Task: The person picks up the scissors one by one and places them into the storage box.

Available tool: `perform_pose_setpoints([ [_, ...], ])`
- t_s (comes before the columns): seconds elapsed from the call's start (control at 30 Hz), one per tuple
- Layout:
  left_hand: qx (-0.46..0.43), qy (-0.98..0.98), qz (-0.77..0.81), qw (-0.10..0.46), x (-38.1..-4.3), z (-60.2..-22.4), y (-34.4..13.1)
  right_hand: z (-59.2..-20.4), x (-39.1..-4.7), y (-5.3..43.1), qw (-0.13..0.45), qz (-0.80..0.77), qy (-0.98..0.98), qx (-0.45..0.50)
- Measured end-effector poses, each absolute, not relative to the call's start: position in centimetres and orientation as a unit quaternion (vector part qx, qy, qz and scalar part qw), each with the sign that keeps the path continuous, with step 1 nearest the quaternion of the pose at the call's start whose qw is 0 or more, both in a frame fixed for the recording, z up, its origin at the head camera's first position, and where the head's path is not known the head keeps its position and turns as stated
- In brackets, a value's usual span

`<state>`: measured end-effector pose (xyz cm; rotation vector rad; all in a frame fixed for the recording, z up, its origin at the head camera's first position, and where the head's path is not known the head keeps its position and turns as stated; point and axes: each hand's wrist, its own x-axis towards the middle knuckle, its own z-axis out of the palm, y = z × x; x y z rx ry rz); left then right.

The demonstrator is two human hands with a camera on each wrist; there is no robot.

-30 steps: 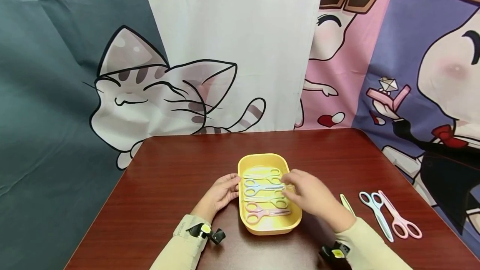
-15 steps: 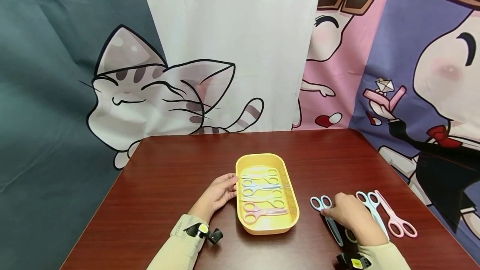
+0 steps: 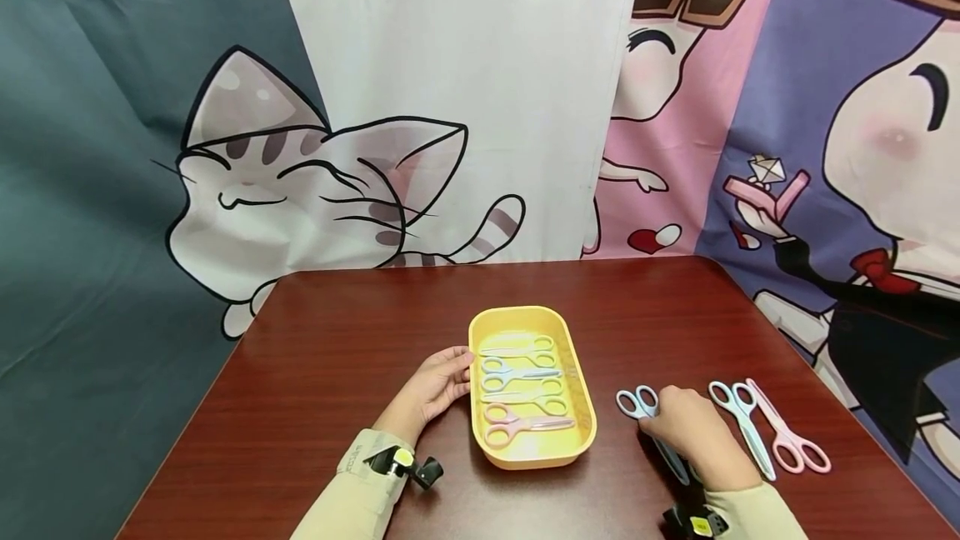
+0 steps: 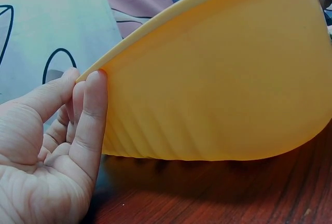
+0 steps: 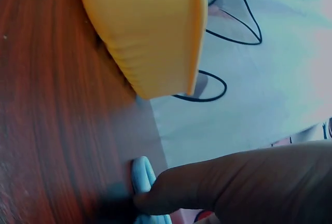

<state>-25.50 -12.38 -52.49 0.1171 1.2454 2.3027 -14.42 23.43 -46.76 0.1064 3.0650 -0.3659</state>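
Observation:
My left hand [image 3: 438, 383] pinches the left rim of a yellow plastic tray [image 3: 534, 462], thumb at the rim and fingers against the outer wall [image 4: 218, 79]. Inside the tray lie several scissors in a column: yellow-green scissors [image 3: 542, 397], blue scissors [image 3: 517, 374] and pink scissors [image 3: 525, 425] among them. To the tray's right, my right hand [image 3: 693, 432] grips another pair of blue scissors [image 3: 637, 403] near the pivot. Its thumb is on the blue handle [image 5: 142, 175] in the right wrist view; the other fingertips are hidden.
Right of my right hand lie light-blue scissors [image 3: 744, 419] and pink scissors [image 3: 793, 440], close together on the brown table [image 3: 360, 315]. Behind the table hangs a cartoon-printed cloth [image 3: 450, 40].
My right hand has moved from over the tray's right side to the blue scissors on the right, and its fingers have closed on them. The left hand keeps its hold on the rim.

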Motion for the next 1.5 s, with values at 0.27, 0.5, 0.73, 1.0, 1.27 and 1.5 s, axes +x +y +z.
perform_pose_setpoints([
  [0.27, 0.047, 0.457, 0.850, 0.256, -25.5, -52.3, -12.2, -45.5, -17.0, 23.5, -0.020, -0.109, 0.994, 0.024],
  [0.5, 0.052, 0.454, 0.852, 0.255, -25.5, -52.5, -12.3, -43.0, -22.5, 23.2, -0.043, -0.125, 0.991, -0.032],
  [0.73, 0.045, 0.472, 0.851, 0.227, -25.6, -52.3, -12.0, -41.3, -27.1, 20.3, -0.038, -0.158, 0.978, -0.130],
  [1.0, 0.018, 0.476, 0.857, 0.197, -27.1, -52.3, -11.5, -40.5, -30.1, 14.6, -0.030, -0.125, 0.963, -0.236],
  [1.27, 0.016, 0.474, 0.862, 0.181, -27.8, -52.3, -11.4, -42.2, -31.7, 11.1, -0.012, -0.032, 0.949, -0.312],
  [1.5, 0.007, 0.478, 0.863, 0.163, -27.9, -52.4, -11.2, -43.4, -32.4, 9.5, -0.008, 0.000, 0.932, -0.361],
])
